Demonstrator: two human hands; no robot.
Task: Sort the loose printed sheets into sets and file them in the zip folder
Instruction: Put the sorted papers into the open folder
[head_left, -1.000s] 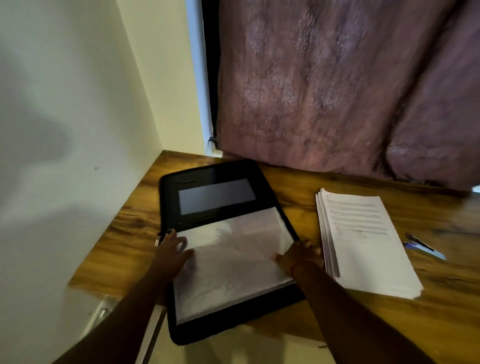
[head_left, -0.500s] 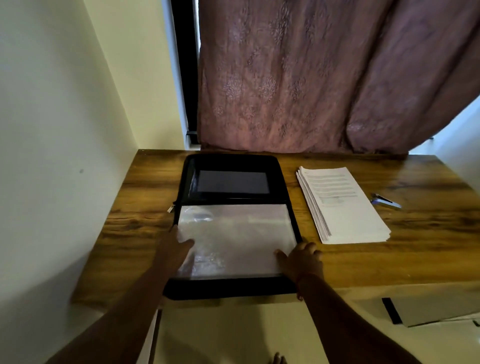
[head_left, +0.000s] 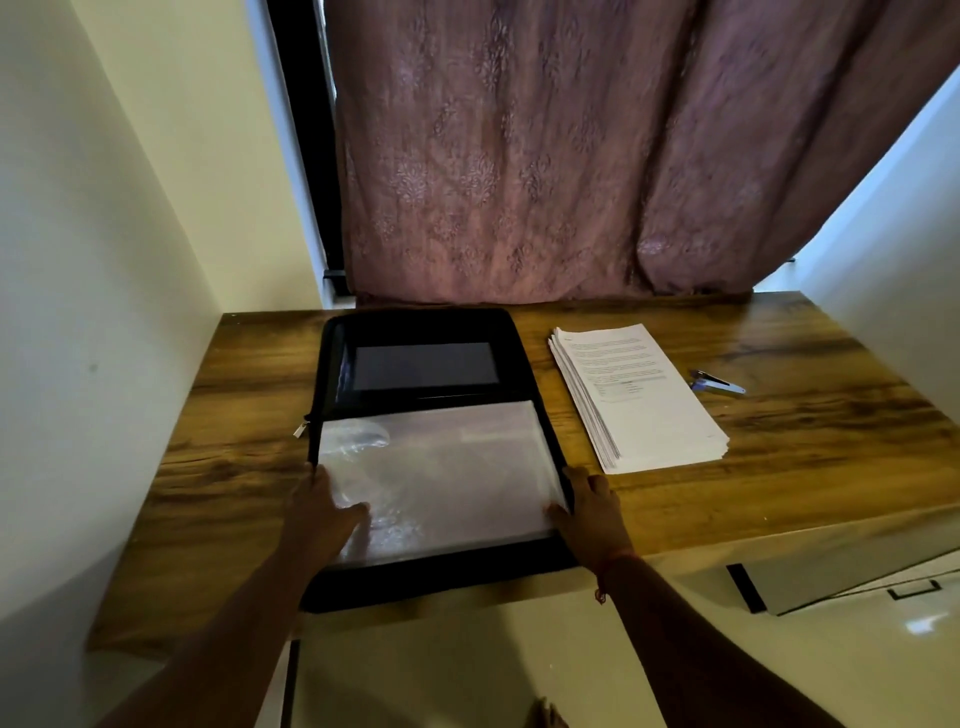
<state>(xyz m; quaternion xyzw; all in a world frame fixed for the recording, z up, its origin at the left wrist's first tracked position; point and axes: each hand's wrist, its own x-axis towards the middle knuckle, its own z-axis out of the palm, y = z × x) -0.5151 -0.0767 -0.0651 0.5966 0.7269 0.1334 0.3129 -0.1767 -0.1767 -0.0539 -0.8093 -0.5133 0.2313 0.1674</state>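
A black zip folder (head_left: 426, 332) lies open on the wooden desk (head_left: 779, 467), its far half showing a dark pocket panel. Clear plastic sleeves (head_left: 447, 467) fill its near half. My left hand (head_left: 324, 512) rests flat on the sleeves' left edge, fingers spread. At the folder's right edge, my right hand (head_left: 589, 512) lies with the thumb on the sleeves. Neither hand holds anything. A thick stack of printed sheets (head_left: 639, 400) sits to the right of the folder, apart from both hands.
A small stapler (head_left: 717, 383) lies right of the paper stack. A mauve curtain (head_left: 519, 156) hangs behind the desk. A wall (head_left: 78, 312) closes the left side. A drawer unit (head_left: 857, 587) stands below the desk's front right.
The view has pulled back and levelled, showing the whole desk. Both hands have slid toward the near end of the folder, still resting on its left and right edges.
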